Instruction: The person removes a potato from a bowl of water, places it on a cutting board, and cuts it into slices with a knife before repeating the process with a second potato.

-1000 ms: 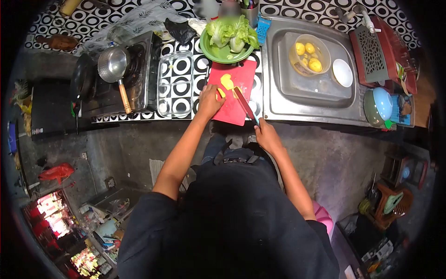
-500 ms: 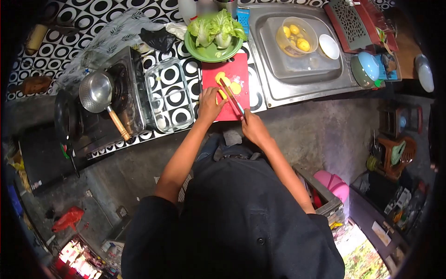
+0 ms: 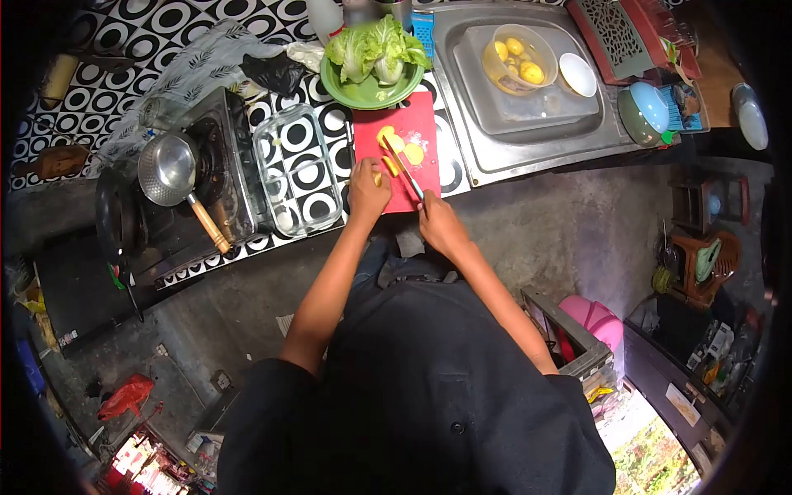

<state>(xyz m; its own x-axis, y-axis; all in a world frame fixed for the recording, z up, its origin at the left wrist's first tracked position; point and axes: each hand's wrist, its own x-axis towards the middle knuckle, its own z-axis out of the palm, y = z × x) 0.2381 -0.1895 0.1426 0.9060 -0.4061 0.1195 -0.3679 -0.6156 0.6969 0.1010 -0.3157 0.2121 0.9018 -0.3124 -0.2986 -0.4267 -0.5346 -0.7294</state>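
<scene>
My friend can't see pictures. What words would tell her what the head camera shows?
Seen from above, a person slices yellow pieces on a red cutting board: the right hand holds a knife, the left hand steadies a piece. Beside the board sit a green plate of lettuce, a glass dish and a sink.

A green plate (image 3: 365, 92) of lettuce (image 3: 375, 48) is sitting at twelve o'clock. A clear glass dish (image 3: 297, 169) is lying at ten o'clock, and beside it a steel pan (image 3: 169, 168) is resting on the stove (image 3: 235, 157). Toward one o'clock, a bowl of yellow pieces (image 3: 518, 60) and a white bowl (image 3: 577, 74) are sitting in the sink (image 3: 495, 148).
</scene>
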